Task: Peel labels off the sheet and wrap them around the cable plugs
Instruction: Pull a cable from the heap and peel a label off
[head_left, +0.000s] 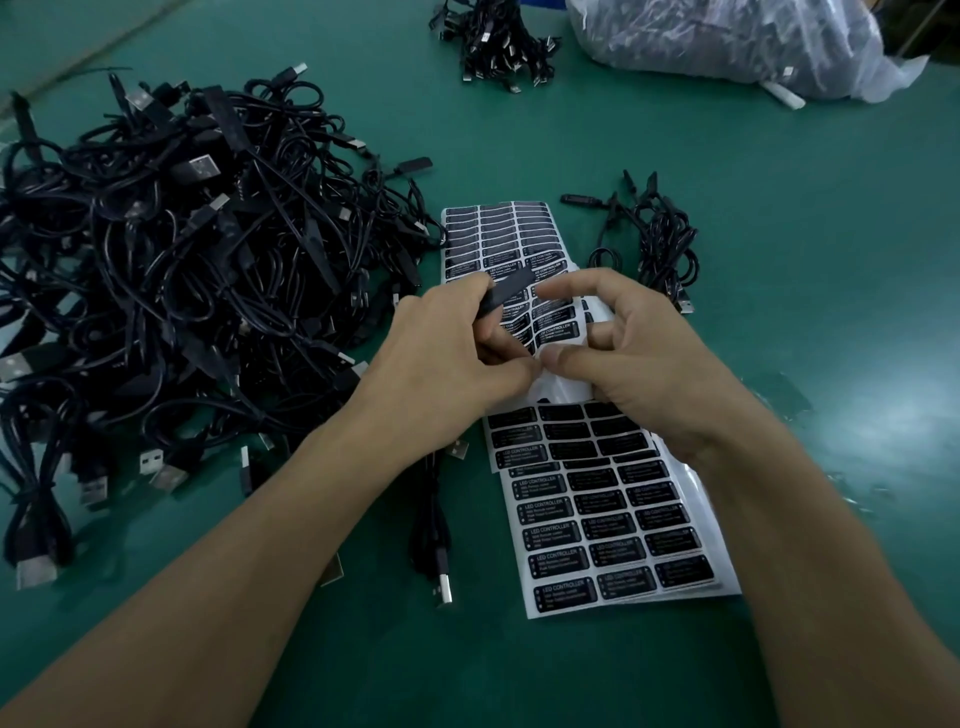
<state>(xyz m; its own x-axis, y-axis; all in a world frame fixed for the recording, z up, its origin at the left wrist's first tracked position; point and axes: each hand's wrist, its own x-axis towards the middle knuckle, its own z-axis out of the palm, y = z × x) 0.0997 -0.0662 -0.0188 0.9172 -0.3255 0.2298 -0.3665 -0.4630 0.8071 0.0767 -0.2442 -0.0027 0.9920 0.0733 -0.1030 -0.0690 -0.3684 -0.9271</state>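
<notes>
I see my left hand gripping a plug; my right hand pinches the sheet over the bench.

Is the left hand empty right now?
No, the left hand grips a black cable plug above the label sheet.

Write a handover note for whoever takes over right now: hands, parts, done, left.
Left hand grips a black cable plug above the label sheets.
Right hand touches the plug's end with its index finger; whether it pinches a label is unclear.
Big cable pile lies left of the sheets, a small cable bundle right.
Done: bare backing mid-sheet shows labels already peeled.
Left: wrap this plug; many labels remain; which cables are finished I cannot tell.
</notes>
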